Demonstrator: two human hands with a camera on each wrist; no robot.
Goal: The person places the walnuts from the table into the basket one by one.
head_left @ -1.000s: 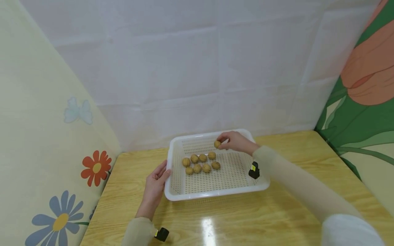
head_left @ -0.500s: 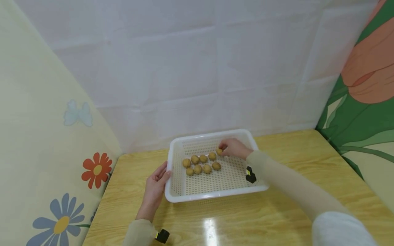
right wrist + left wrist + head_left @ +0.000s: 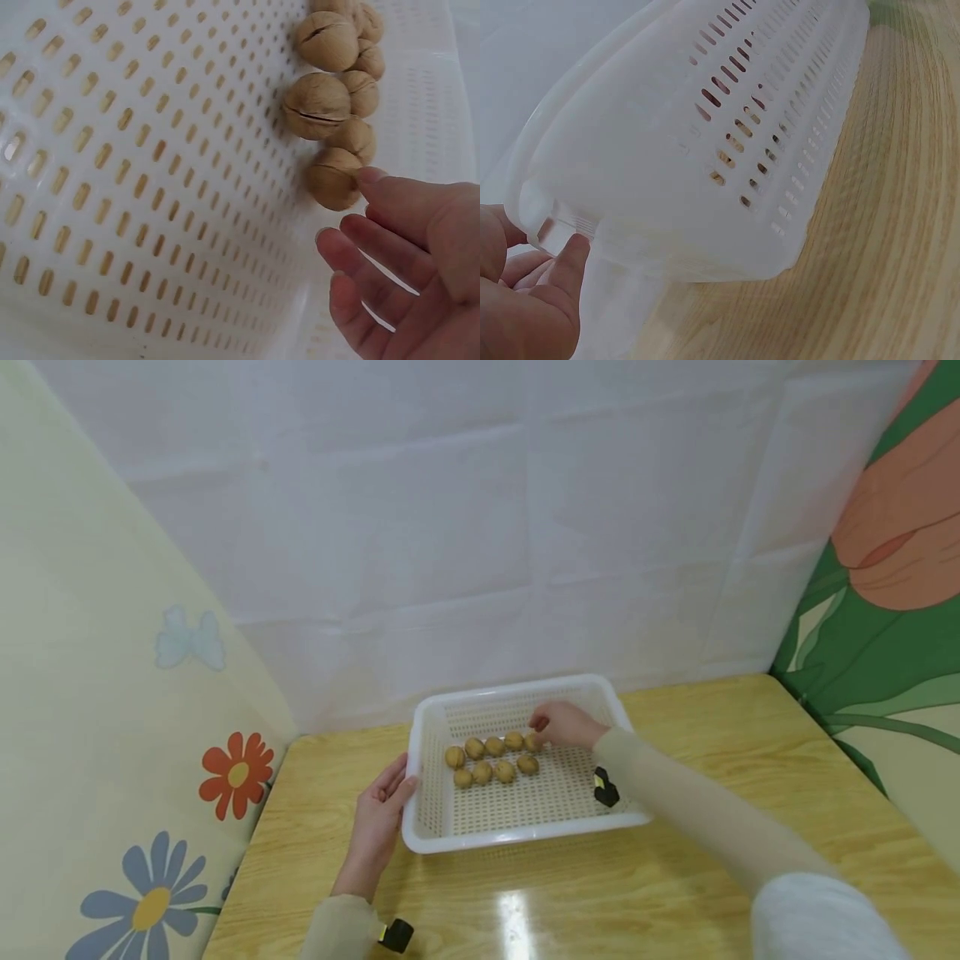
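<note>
A white perforated plastic basket holds several walnuts in two rows towards its left half. My left hand grips the basket's left end. In the left wrist view, that hand has its thumb at the handle slot and its fingers around the rim. My right hand is inside the basket at the right end of the back row. In the right wrist view, its thumb tip touches the end walnut, while the other fingers are loosely bent and apart from it.
The basket sits on a wood-grain table close to a white sheet behind it. Painted flower panels flank the table on both sides. Small black devices are strapped to the wrists.
The right hand has lowered a walnut into the right end of the back row and loosened its fingers from it. The left hand has stayed on the basket.
</note>
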